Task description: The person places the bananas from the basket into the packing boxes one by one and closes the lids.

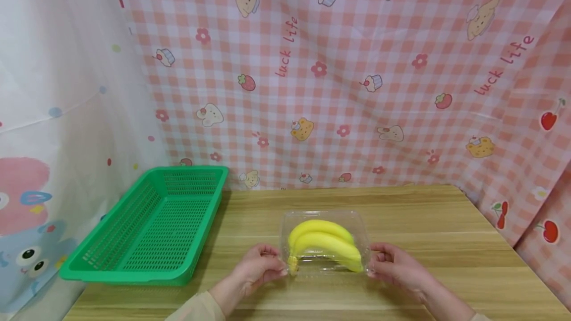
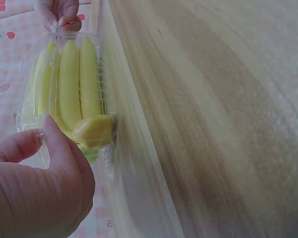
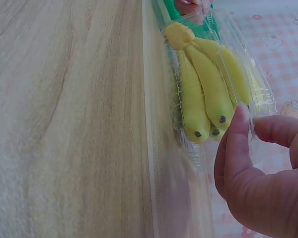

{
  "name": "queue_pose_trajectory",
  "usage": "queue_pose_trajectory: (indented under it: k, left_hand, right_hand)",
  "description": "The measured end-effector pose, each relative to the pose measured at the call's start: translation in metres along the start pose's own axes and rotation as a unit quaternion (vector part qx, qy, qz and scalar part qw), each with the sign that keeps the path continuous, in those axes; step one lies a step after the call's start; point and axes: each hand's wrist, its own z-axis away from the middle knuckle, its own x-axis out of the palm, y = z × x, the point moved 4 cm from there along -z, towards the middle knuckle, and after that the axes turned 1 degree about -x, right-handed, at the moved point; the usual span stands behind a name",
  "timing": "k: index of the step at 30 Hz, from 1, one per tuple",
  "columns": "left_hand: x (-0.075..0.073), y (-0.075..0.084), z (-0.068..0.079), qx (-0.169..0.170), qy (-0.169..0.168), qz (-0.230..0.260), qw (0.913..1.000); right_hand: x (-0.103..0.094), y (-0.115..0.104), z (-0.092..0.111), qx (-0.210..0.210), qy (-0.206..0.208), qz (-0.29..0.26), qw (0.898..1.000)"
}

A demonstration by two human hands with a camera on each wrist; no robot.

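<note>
A clear plastic clamshell box (image 1: 323, 216) stands on the wooden table with a bunch of yellow bananas (image 1: 321, 239) inside it. Its lid lies over the fruit. My left hand (image 1: 263, 267) pinches the box's left edge between thumb and fingers; in the left wrist view that grip is at the rim, near the stem end of the bananas (image 2: 69, 84). On the opposite side my right hand (image 1: 394, 267) pinches the right edge the same way. The right wrist view shows the dark banana tips (image 3: 222, 119) close to those fingers.
A green plastic basket (image 1: 209, 222) with perforated walls stands at the left of the wooden table (image 1: 424, 227). Behind the table hangs a pink checked curtain (image 1: 348, 108), and a white patterned curtain (image 1: 80, 113) hangs at the left.
</note>
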Motion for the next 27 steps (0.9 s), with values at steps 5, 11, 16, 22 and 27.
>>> queue_pose_trajectory:
  k: [5, 11, 16, 22, 27]
  left_hand:
    - [0.001, -0.001, -0.001, 0.001, 0.003, -0.001, 1.0000]
    - [0.001, -0.003, -0.002, 0.002, 0.004, 0.001, 1.0000]
    - [0.000, -0.001, 0.000, 0.001, 0.005, -0.011, 0.9999]
    - [-0.004, 0.003, 0.003, -0.010, -0.006, -0.050, 0.9987]
    - [-0.012, 0.014, 0.005, 0.011, 0.017, -0.114, 0.9933]
  right_hand:
    - [0.000, 0.000, 0.000, -0.012, 0.006, 0.012, 1.000]
    - [-0.001, 0.000, -0.001, -0.023, 0.011, 0.028, 0.999]
    - [-0.001, -0.003, 0.000, -0.028, 0.008, 0.049, 0.998]
    - [-0.003, -0.014, 0.003, -0.053, 0.023, 0.144, 0.988]
    - [-0.007, -0.029, 0.004, -0.104, 0.055, 0.233, 0.965]
